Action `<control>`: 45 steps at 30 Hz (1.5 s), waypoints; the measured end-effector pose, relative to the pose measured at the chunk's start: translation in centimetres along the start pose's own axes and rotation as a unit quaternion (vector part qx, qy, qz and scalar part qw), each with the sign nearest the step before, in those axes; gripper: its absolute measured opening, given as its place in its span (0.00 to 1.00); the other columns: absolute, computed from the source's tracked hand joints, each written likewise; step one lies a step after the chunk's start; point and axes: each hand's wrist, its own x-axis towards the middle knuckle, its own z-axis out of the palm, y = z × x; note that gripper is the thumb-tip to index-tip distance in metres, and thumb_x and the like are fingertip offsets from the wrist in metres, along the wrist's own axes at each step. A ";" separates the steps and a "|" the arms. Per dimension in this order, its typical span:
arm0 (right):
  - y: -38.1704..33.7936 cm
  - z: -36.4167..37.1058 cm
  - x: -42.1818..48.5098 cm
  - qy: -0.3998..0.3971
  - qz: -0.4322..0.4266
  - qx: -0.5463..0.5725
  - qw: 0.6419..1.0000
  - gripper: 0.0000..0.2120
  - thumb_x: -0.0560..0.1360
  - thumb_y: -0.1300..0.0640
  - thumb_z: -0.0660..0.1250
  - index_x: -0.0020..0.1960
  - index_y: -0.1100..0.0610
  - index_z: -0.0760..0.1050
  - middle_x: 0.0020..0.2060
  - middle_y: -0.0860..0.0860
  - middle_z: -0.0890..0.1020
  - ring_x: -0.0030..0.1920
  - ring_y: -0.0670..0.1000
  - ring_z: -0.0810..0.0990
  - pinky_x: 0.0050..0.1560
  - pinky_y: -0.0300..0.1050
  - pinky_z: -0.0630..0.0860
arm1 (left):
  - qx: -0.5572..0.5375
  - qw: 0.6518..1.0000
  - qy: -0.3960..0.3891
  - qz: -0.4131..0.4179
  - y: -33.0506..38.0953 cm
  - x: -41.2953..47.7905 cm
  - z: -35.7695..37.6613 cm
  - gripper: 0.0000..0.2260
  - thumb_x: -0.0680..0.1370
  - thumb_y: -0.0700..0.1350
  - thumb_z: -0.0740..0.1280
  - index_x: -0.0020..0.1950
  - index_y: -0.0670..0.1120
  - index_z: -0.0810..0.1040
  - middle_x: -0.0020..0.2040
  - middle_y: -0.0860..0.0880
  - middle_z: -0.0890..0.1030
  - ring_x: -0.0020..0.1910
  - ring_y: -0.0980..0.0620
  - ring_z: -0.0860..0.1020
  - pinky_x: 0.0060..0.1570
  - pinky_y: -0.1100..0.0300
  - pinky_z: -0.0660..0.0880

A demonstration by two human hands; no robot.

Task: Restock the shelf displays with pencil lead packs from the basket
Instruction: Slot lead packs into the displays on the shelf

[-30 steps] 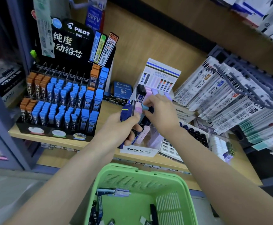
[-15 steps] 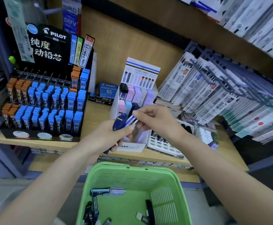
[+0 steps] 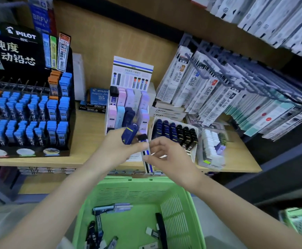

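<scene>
Beside left hand [image 3: 116,147], right hand [image 3: 170,159] pinches lead pack [image 3: 148,166].

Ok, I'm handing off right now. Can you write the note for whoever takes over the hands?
Left grip: holds at least one dark blue lead pack in front of the Mono display box.
Right grip: pinches a striped pack with a black cap, close beside the left grip.
Done: the display box holds pastel and dark blue packs; the white tray beside it holds rows of dark blue and black ones.
Left: shelve the held packs; several more lie in the green basket.
</scene>
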 end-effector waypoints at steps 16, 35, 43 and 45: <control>-0.3 2.8 6.3 0.132 -0.069 0.033 0.988 0.06 0.76 0.60 0.66 0.45 0.51 0.70 0.40 0.46 0.78 0.42 0.44 0.77 0.49 0.38 0.76 | -0.086 0.979 0.171 -0.067 -0.4 1.9 -2.6 0.04 0.80 0.42 0.60 0.53 0.44 0.67 0.40 0.47 0.75 0.26 0.52 0.65 0.24 0.62 0.63; 1.2 6.8 8.2 0.089 -0.088 -0.153 0.980 0.07 0.73 0.63 0.69 0.49 0.56 0.74 0.43 0.46 0.72 0.43 0.47 0.76 0.51 0.45 0.75 | -0.123 0.971 0.204 -0.031 0.0 1.5 -4.8 0.02 0.81 0.42 0.59 0.50 0.45 0.67 0.38 0.50 0.76 0.19 0.61 0.68 0.20 0.67 0.67; 1.0 6.5 7.6 0.105 -0.113 -0.225 0.962 0.06 0.76 0.58 0.66 0.53 0.57 0.73 0.47 0.47 0.73 0.41 0.49 0.74 0.46 0.50 0.74 | -0.115 0.985 0.129 -0.022 0.5 0.5 -4.4 0.05 0.80 0.46 0.61 0.51 0.45 0.70 0.36 0.51 0.77 0.23 0.59 0.69 0.22 0.66 0.68; 0.2 6.1 7.1 0.115 -0.127 -0.175 0.970 0.05 0.78 0.57 0.62 0.52 0.57 0.74 0.45 0.48 0.75 0.40 0.49 0.74 0.46 0.49 0.74 | -0.087 0.990 0.107 -0.018 0.4 0.3 -4.4 0.06 0.79 0.46 0.63 0.50 0.44 0.71 0.32 0.53 0.77 0.21 0.59 0.67 0.21 0.67 0.65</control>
